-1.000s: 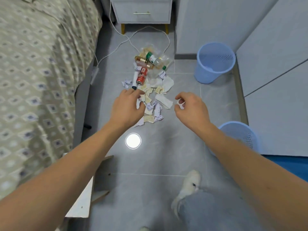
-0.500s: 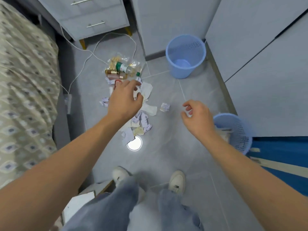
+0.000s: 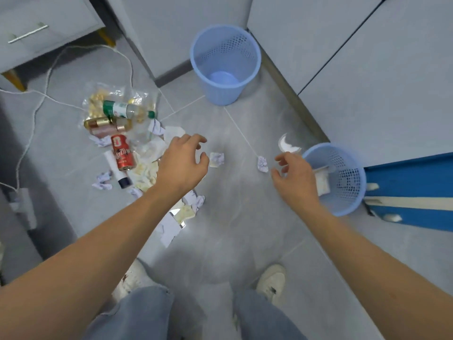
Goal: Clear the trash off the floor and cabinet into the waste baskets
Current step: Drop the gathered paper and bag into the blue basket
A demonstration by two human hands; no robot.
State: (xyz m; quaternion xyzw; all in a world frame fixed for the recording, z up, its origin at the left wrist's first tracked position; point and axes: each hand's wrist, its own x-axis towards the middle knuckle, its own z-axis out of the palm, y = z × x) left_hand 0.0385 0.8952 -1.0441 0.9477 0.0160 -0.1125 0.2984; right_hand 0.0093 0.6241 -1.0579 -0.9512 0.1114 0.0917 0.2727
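A person stands over a grey tiled floor point(image 3: 232, 217) with two blue waste baskets, one far point(image 3: 225, 65), one near point(image 3: 340, 177) holding scraps. Both arms reach out: left hand point(image 3: 182, 164) loosely curled, empty, above the trash pile point(image 3: 132, 153); right hand point(image 3: 295, 176) empty, fingers relaxed, beside the near basket, crumpled paper point(image 3: 262, 163) just left of it.
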